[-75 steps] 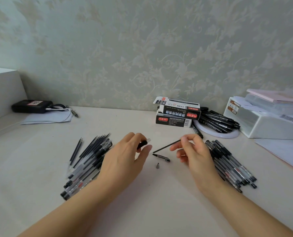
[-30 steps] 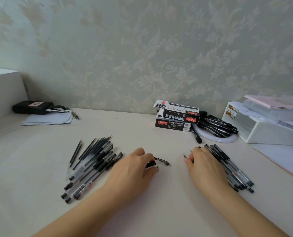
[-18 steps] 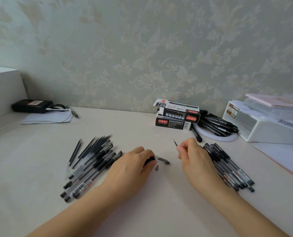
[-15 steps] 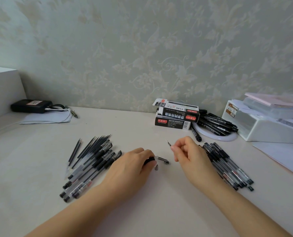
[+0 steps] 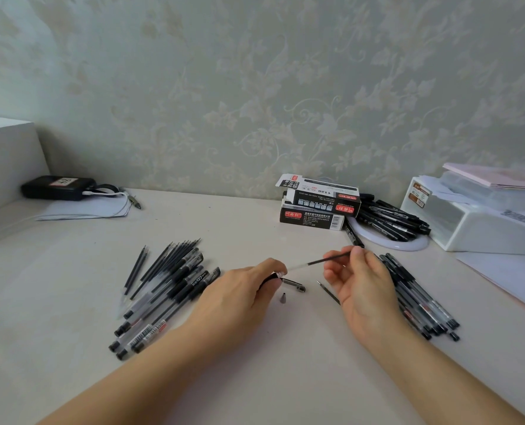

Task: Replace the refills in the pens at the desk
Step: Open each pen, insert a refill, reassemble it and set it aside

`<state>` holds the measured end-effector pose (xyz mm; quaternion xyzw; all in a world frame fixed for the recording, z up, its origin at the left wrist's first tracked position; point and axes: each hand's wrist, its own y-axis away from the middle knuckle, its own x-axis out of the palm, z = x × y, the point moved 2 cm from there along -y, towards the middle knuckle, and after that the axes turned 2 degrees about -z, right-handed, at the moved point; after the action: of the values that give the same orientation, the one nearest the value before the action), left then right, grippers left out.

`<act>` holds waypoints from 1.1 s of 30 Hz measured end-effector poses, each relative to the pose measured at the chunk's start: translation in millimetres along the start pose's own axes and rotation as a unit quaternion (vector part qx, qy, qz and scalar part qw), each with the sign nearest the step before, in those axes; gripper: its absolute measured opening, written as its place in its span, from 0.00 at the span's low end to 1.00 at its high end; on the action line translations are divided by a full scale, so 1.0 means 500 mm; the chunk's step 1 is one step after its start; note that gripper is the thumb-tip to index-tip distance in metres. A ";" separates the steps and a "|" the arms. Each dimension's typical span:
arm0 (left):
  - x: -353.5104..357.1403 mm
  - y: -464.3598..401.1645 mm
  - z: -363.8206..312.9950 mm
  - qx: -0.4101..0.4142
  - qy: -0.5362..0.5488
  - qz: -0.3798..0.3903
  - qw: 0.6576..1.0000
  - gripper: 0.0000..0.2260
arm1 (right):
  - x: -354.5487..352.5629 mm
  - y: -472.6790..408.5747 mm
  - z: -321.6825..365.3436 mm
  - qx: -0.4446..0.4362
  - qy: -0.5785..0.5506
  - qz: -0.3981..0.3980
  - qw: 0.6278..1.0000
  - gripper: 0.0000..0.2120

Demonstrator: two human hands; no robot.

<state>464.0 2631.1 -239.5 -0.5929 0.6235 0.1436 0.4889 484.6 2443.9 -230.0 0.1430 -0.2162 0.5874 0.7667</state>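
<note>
Two hands busy: both on one pen, mid-desk.
L hand (image 5: 239,292): fingers curled round pen barrel (image 5: 270,279), barrel's open end facing right, low over desk (image 5: 285,363).
R hand (image 5: 362,283): thumb + fingers pinching refill (image 5: 319,261) at its dark end; clear end sits at barrel mouth. Can't tell how deep it's in.
Step (est.): feeding refill into barrel.
Loose parts: pen cap (image 5: 293,284) just right of L fingertips; nose cone (image 5: 283,298) just below it; 2nd refill (image 5: 328,291) on desk, partly under R hand.
Piles: pens + bare refills on left (image 5: 166,289); pen pile on right (image 5: 417,302) touching R hand's far side.
Back of desk: refill boxes (image 5: 316,204); more pens on round white base (image 5: 390,222).
Risk 1: refill angled vs barrel axis → tube bends or jams at mouth; cause = pinch far from entry point.
Risk 2: R palm sweeps 2nd refill or nose cone → small cone rolls off, lost among piles.
Risk 3: 2nd refill gets mixed up w/ the one in hand; cause = the two look alike, lie close.
Risk 4: L grip slack → barrel twists, mouth shifts off line.
</note>
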 end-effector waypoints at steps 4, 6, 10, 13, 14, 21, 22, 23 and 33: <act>0.002 -0.002 0.000 0.001 -0.001 0.002 1.000 0.07 | -0.002 -0.001 -0.004 -0.005 0.017 0.007 1.000 0.12; 0.001 -0.002 0.001 0.002 0.000 -0.001 1.000 0.07 | -0.002 -0.001 -0.006 -0.005 0.024 0.015 1.000 0.12; -0.001 -0.001 -0.003 0.012 0.007 0.006 1.000 0.07 | -0.005 -0.003 -0.009 -0.006 0.032 0.018 0.999 0.12; -0.001 -0.002 -0.007 0.026 0.008 0.015 1.000 0.07 | -0.004 -0.003 -0.011 -0.016 0.076 0.055 0.995 0.12; 0.000 -0.003 -0.007 0.030 0.008 0.015 0.999 0.07 | -0.001 -0.001 -0.013 -0.025 0.107 0.079 0.991 0.12; -0.002 -0.003 -0.002 0.025 0.021 -0.021 0.999 0.06 | 0.022 0.031 -0.032 -0.094 0.388 0.214 0.891 0.07; -0.003 -0.005 0.000 0.019 0.022 -0.024 0.999 0.06 | 0.021 0.032 -0.032 -0.100 0.403 0.203 0.887 0.08; -0.003 -0.006 0.002 0.014 0.023 -0.025 0.999 0.07 | 0.020 0.032 -0.032 -0.106 0.422 0.194 0.879 0.09; 0.000 -0.006 0.006 0.018 0.017 -0.012 1.000 0.09 | 0.020 0.030 -0.040 -0.160 0.513 0.212 0.817 0.03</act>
<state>467.9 2632.5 -240.0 -0.5938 0.6273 0.1162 0.4903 475.4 2465.8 -242.7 -0.3529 0.0920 0.6808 0.6352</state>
